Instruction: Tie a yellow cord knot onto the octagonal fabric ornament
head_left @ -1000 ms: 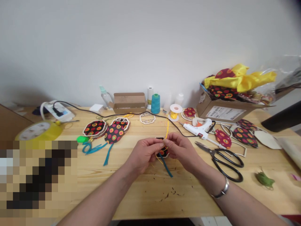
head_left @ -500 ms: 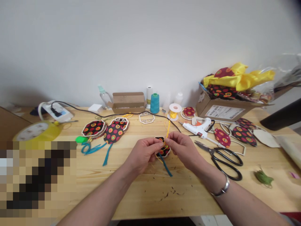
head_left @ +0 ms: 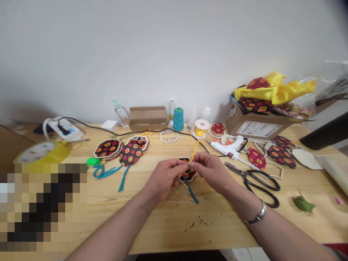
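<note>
My left hand (head_left: 170, 175) and my right hand (head_left: 208, 168) meet over the middle of the table, thumbs and forefingers pinched almost tip to tip. Between them runs a yellow braided cord (head_left: 194, 150), which leads back toward a spool of yellow cord (head_left: 201, 127). Below the fingertips lies a small dark octagonal piece with flowered fabric (head_left: 190, 175), partly hidden by my hands. A teal ribbon (head_left: 192, 192) trails from it toward me, with a thin yellow strand beside it. Exactly where each fingertip grips the cord is partly covered.
Black-handled scissors (head_left: 262, 186) and a white glue gun (head_left: 228, 148) lie to the right. Stacked fabric-covered pieces (head_left: 108, 148) are at left, near yellow tape (head_left: 43, 154). A teal thread cone (head_left: 178, 119) stands behind. A cardboard box (head_left: 255, 127) with fabric is back right.
The yellow braided cord now slants closer to my right fingers, its lower end nearer the fingertips. Both hands stay nearly in place, still pinched together.
</note>
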A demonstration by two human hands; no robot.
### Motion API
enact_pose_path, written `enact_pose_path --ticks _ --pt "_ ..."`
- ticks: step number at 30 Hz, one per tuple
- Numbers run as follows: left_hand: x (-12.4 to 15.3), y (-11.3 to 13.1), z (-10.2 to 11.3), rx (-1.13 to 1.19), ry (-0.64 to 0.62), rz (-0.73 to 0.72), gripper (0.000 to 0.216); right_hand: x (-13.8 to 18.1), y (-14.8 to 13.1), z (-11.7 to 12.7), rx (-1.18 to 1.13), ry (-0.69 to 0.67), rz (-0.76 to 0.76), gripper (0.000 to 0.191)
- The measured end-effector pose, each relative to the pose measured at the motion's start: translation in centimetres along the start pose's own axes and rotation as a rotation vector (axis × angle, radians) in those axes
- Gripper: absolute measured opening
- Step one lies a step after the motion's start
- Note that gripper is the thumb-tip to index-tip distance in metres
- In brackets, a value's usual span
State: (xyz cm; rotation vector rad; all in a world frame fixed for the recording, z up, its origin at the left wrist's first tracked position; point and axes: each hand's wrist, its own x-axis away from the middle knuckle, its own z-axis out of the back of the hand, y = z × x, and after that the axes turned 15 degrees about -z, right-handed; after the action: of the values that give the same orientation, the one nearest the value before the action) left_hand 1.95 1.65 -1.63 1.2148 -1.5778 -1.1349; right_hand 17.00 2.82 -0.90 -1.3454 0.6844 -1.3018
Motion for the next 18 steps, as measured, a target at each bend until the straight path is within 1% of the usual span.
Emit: enact_pose_path --ticks 5,8,11,13,16,18 --pt "0.09 0.23 -0.07 0.013 -0.023 -0.004 0.020 -0.13 0.09 0.03 0.106 0.045 0.038 0.021" --pt "0.12 0.45 -0.04 -0.042 -0.036 -0.029 0.019 -0.21 0.23 0.09 0.168 0.082 0.078 0.021" --pt "0.11 0.50 0.00 -0.124 0.004 -0.045 0.017 -0.27 0.34 0.18 0.229 0.142 0.122 0.020" --pt "0.08 0.47 0.04 -0.122 0.029 -0.053 0.017 -0.28 0.38 0.24 0.274 0.189 0.150 0.020" --pt "0.03 0.46 0.12 -0.145 0.025 -0.127 0.013 -0.28 0.43 0.27 0.333 0.267 0.163 0.019" --pt "0.02 0.45 0.17 -0.240 -0.001 -0.207 0.011 -0.30 0.45 0.27 0.350 0.295 0.154 0.018"
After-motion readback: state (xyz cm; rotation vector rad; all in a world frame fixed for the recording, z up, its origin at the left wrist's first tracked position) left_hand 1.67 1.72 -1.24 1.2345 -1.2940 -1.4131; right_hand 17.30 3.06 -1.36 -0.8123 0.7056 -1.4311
